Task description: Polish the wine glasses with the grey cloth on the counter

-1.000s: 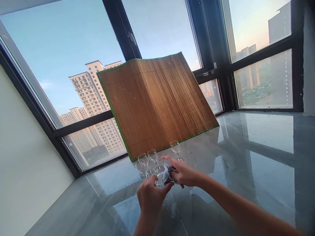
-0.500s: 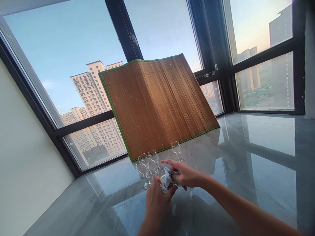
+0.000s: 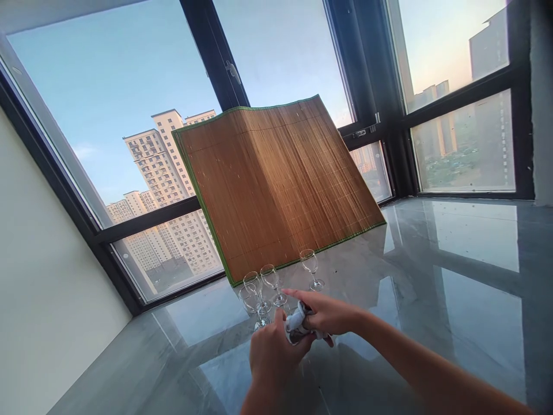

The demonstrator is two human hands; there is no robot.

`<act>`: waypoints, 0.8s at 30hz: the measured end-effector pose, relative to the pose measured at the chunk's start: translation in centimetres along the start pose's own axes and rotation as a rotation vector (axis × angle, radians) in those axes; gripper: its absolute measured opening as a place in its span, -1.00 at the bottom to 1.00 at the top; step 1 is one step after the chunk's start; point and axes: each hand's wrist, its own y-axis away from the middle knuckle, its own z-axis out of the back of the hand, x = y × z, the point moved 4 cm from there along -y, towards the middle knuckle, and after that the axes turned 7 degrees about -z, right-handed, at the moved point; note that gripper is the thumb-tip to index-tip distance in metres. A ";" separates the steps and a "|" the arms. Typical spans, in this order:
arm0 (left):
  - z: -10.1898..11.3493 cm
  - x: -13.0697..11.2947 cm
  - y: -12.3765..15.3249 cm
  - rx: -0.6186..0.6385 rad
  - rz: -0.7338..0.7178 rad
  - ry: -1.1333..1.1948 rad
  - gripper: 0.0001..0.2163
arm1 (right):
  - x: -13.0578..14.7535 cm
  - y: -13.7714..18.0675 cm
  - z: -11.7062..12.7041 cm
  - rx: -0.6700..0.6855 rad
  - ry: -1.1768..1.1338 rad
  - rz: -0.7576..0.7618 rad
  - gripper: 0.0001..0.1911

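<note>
My left hand [image 3: 273, 350] is closed around a glass [image 3: 295, 336], of which only a clear rounded part shows beside the thumb. A crumpled pale grey cloth [image 3: 296, 317] is bunched against that glass. My right hand [image 3: 327, 313] grips the cloth, its index finger stretched out to the left. Just beyond my hands stand small stemmed glasses, upright on the glossy grey surface: a near-left glass [image 3: 248, 300], one behind it [image 3: 253, 283], a third glass [image 3: 270, 277] close to my right fingertip, and a separate glass [image 3: 309, 263] farther right.
A brown bamboo mat [image 3: 276, 184] with green edging leans against the dark window frame [image 3: 380, 104] behind the glasses. The glossy grey ledge [image 3: 432, 323] reflects the windows. A pale wall [image 3: 38, 276] rises on the left.
My right hand has shifted slightly down with the cloth, which has turned and bares more of the held glass. My left hand has tilted a little to the left. The standing glasses stay in place.
</note>
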 end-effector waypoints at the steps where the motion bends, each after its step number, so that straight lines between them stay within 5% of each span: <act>1: 0.1 -0.1 0.0 0.001 -0.011 0.000 -0.59 | 0.0 0.1 -0.1 0.038 -0.019 -0.020 -0.07; 6: 0.7 -0.1 0.2 0.003 -0.015 0.023 -0.60 | -0.1 0.3 0.0 0.117 -0.144 -0.064 -0.10; 11: 1.1 0.1 0.3 -0.093 0.056 0.160 -0.73 | 1.2 0.8 -0.1 0.100 -0.422 0.083 -0.27; 21: -1.1 2.4 -0.8 -0.266 0.117 0.745 -0.60 | 2.4 0.6 -0.3 -0.668 0.219 0.437 -0.39; 24: -1.5 2.8 -1.1 -0.279 0.193 1.048 -0.51 | 2.5 0.8 0.0 -0.761 0.292 0.468 -0.36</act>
